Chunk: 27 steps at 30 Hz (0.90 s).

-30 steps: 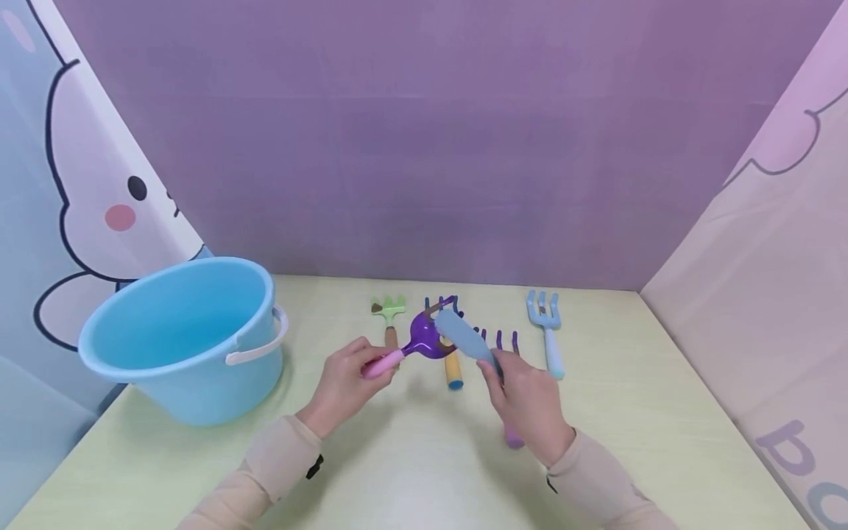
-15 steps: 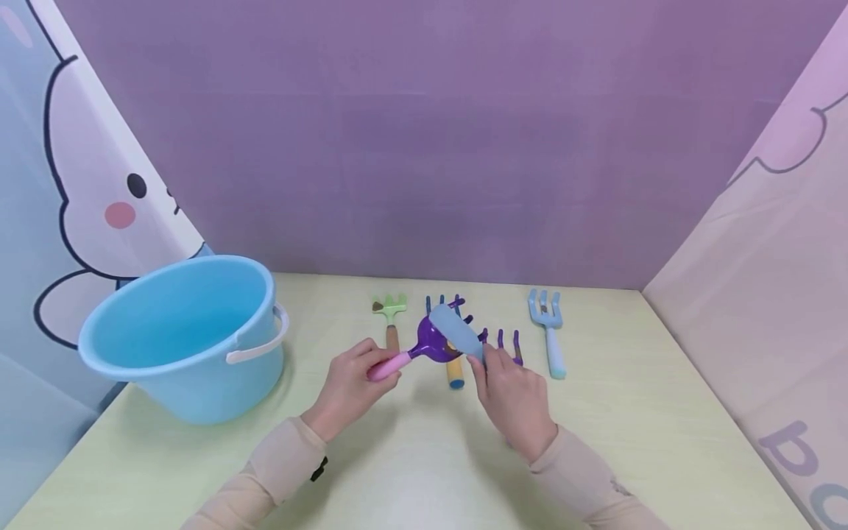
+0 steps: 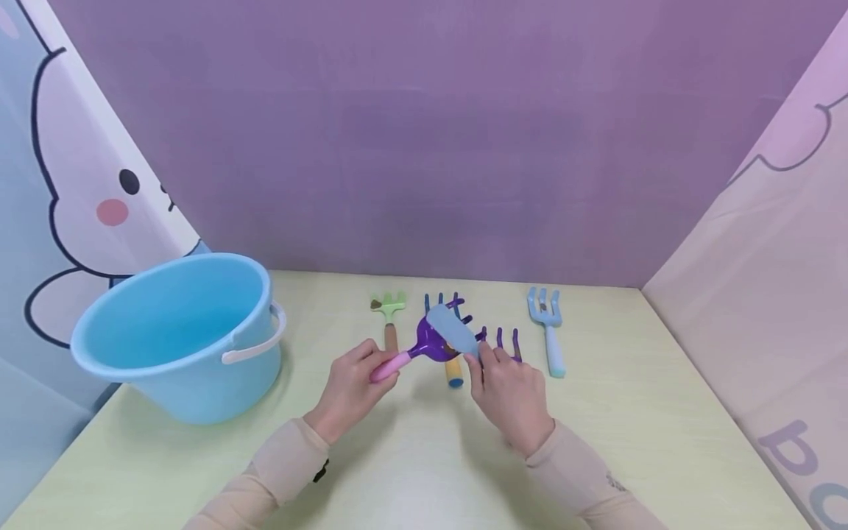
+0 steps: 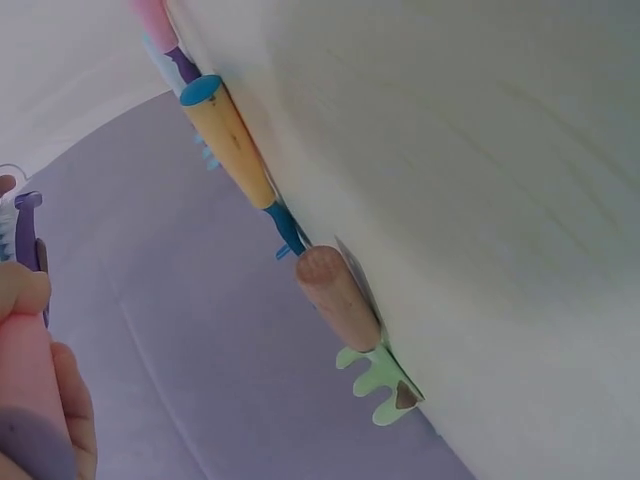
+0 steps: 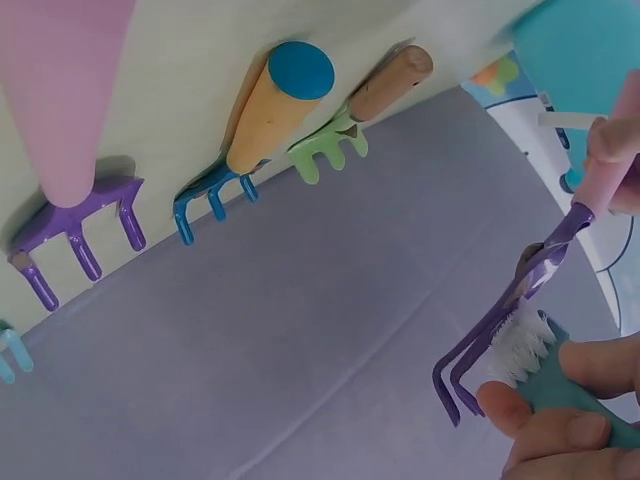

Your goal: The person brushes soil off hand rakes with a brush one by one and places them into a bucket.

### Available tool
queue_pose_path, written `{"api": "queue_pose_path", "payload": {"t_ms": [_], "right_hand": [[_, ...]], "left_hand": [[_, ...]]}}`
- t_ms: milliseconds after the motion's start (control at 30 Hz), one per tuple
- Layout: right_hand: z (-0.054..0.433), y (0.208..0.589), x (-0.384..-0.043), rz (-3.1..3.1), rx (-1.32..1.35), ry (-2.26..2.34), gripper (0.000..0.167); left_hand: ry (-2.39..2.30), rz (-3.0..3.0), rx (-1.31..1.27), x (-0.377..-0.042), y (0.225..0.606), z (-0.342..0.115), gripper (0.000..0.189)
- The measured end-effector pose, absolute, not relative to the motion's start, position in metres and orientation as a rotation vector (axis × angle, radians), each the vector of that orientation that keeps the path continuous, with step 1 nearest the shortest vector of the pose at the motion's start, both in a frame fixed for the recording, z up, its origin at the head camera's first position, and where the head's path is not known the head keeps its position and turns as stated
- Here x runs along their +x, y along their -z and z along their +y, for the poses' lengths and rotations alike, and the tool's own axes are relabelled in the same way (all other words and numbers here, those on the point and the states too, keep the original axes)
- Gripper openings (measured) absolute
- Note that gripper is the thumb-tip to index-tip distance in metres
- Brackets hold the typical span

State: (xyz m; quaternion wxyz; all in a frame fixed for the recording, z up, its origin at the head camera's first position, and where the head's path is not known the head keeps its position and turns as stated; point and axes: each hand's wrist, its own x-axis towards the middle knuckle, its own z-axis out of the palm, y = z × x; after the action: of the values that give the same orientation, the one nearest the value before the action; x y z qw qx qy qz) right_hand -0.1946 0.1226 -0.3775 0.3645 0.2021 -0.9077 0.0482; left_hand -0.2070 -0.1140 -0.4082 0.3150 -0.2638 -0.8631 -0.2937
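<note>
My left hand (image 3: 354, 383) grips the pink handle of a purple hand rake (image 3: 430, 344), held up above the table with its prongs pointing away to the right. In my right hand (image 3: 513, 401) is a scrubbing brush (image 3: 452, 329) with a blue back. Its white bristles (image 5: 522, 345) lie against the purple rake head in the right wrist view, near the bent prongs. A brown smear (image 5: 527, 262) shows on the rake head between handle and bristles. The brush back covers part of the rake head in the head view.
Behind the hands lie a green rake (image 3: 389, 305) with a brown clump, a yellow-handled blue rake (image 3: 454, 372), another purple rake (image 3: 516, 346) and a light blue fork (image 3: 546, 320). A blue bucket (image 3: 258, 375) stands at the left. A purple cloth (image 3: 424, 147) hangs behind.
The right hand and brush have shifted left and slightly nearer the left hand, mostly in the first half second. The left hand has moved slightly right and still holds the rake.
</note>
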Motion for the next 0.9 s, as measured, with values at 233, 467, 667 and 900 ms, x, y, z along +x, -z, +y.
{"api": "queue_pose_path", "payload": {"t_ms": [233, 467, 667, 900], "right_hand": [[0.1217, 0.3785, -0.1929, -2.332, 0.550, -0.138, 0.027], [0.1223, 0.3788, -0.1920, -2.373, 0.565, -0.188, 0.027], [0.1269, 0.3797, -0.1923, -2.372, 0.621, -0.174, 0.028], [0.1315, 0.3822, -0.1929, -2.238, 0.702, -0.152, 0.031]], "left_hand": [[0.722, -2.210, -0.731, -0.2088, 0.4106, -0.1160, 0.019], [0.726, -2.220, -0.724, -0.2088, 0.4129, -0.1175, 0.019], [0.760, -2.291, -0.687, -0.2060, 0.4138, -0.1190, 0.019], [0.791, -2.334, -0.656, -0.2041, 0.4112, -0.1209, 0.019]]}}
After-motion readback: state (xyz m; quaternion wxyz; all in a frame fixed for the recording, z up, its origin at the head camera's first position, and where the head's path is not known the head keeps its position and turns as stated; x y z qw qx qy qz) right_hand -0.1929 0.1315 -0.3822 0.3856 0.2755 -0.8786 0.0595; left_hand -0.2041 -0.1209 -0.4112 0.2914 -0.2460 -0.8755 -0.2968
